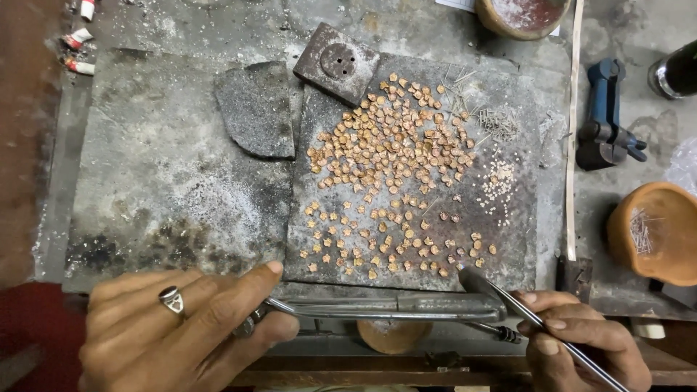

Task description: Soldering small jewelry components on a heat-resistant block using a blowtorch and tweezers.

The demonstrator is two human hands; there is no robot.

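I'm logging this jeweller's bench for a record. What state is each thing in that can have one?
left hand: closed around a metal pipe, ring on one finger
right hand: pinching tweezers, tips at slab edge
copper pieces: loose, dense heap above, spread out singly below
stone slab: flat, scorched
orange clay bowl: upright, holding thin wires
blue tool: lying on the bench, untouched

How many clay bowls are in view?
3: one clay bowl at the top edge, one at the right holding pins, one partly hidden under the metal tool between the hands.
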